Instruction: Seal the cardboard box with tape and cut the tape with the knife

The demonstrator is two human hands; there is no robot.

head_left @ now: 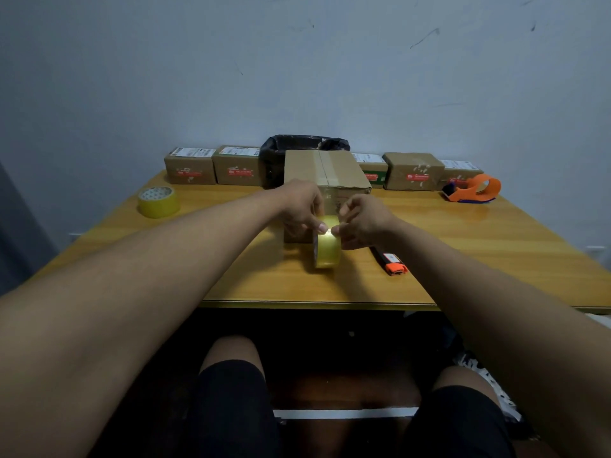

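Note:
A plain cardboard box (325,170) stands in the middle of the wooden table (479,246), a strip of clear tape running along its top seam. In front of it a yellowish tape roll (327,251) stands on edge. My left hand (299,206) and my right hand (362,223) meet at the top of the roll, both pinching it with thumb and fingertips. Whether a loose tape end is held I cannot tell. A knife (390,261) with a black body and orange end lies on the table just right of the roll.
A second yellow tape roll (159,201) lies flat at the far left. An orange tape dispenser (474,190) sits at the far right. Several small labelled boxes (190,170) and a black bag (297,145) line the back wall. My knees show below the table edge.

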